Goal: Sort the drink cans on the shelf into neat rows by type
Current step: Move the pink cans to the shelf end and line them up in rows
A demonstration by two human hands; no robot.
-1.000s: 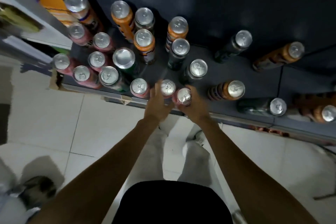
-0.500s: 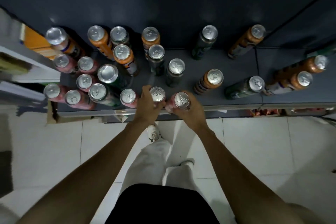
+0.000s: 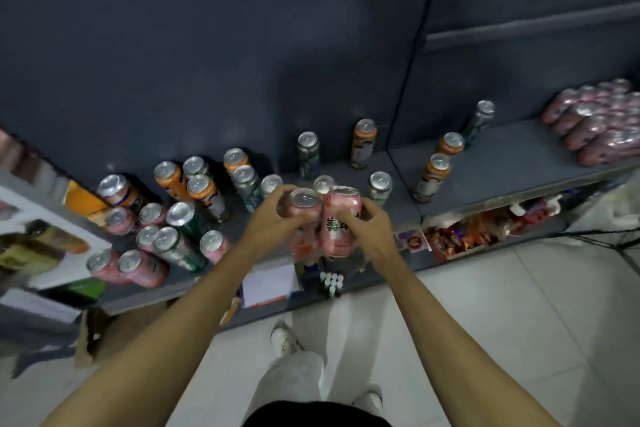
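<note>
Pink cans: two tall pink aluminium cans, one [image 3: 304,210] in the left hand [image 3: 268,225], one [image 3: 340,225] in the right hand [image 3: 370,224], lifted together just above the dark grey shelf [image 3: 485,163].
Fingers: each hand curls round its own can.
Reason: likely pairing same-type cans for one row.
Destination: probably the pink cluster [image 3: 138,265] at the left front.
Remaining: orange [image 3: 363,142] and green cans [image 3: 308,154] stand scattered.

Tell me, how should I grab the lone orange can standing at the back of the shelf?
Wrap your fingers around the middle of the orange can, probably reaching straight in from the front. It stands upright, tall and round, with open shelf on both sides.
</note>
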